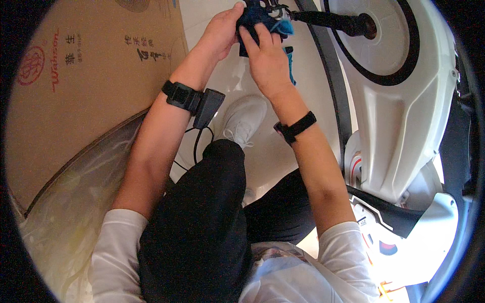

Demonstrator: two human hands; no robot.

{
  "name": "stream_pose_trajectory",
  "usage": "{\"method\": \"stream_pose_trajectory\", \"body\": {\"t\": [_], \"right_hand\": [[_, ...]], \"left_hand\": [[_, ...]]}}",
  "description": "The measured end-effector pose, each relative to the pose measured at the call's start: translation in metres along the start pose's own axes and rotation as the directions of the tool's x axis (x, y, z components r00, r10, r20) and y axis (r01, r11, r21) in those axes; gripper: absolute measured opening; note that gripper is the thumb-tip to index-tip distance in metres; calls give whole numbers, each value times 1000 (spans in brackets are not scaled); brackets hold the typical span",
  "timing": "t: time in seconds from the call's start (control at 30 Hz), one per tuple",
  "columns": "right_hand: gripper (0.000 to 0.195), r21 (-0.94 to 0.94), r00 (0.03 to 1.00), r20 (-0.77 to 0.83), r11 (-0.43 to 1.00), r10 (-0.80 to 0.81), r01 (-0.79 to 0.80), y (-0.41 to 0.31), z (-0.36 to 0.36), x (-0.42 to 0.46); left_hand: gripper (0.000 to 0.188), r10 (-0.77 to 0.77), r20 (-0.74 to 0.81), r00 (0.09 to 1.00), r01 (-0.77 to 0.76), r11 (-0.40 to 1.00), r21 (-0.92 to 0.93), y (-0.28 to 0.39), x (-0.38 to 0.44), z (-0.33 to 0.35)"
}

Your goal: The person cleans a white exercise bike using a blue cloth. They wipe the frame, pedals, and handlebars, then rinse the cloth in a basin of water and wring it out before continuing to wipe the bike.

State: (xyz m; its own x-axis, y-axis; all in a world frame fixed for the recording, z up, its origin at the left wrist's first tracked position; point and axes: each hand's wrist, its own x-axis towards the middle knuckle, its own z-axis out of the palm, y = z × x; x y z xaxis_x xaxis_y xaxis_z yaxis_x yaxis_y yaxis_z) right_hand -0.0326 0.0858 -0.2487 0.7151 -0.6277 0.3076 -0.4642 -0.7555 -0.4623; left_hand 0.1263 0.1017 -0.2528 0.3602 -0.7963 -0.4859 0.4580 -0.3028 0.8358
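At the top of the view, my left hand (223, 32) grips the left side of a dark blue cloth-like item (253, 17), thumb uppermost. My right hand (269, 64) lies over the same item from the near side, its fingers bent onto it. A turquoise part (283, 27) shows beyond my right fingertips, and another turquoise strip hangs to the right of that hand. Both hands are at the pedal end of a black crank arm (329, 21). The pedal itself is mostly hidden by the dark material and cut by the frame's upper edge.
To the right stands the white housing of an exercise bike (401, 117), with a black ring around the crank. A large printed cardboard box (91, 98) and a clear plastic bag (83, 204) are on the left. My white shoe (242, 117) rests on the pale floor; a black cable runs beside it.
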Motion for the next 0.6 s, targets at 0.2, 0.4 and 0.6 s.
{"method": "stream_pose_trajectory", "body": {"t": [0.2,0.4,0.6], "right_hand": [[49,223,981,-23,957,193,-184,38,-8,-43],[51,-20,983,-168,997,76,-80,39,-7,-8],[46,386,918,-68,859,390,-336,42,-18,-31]], "left_hand": [[26,52,62,997,-60,988,142,5,0,9],[31,28,99,995,-36,997,73,-3,10,9],[26,97,54,994,-104,984,146,0,7,5]]}}
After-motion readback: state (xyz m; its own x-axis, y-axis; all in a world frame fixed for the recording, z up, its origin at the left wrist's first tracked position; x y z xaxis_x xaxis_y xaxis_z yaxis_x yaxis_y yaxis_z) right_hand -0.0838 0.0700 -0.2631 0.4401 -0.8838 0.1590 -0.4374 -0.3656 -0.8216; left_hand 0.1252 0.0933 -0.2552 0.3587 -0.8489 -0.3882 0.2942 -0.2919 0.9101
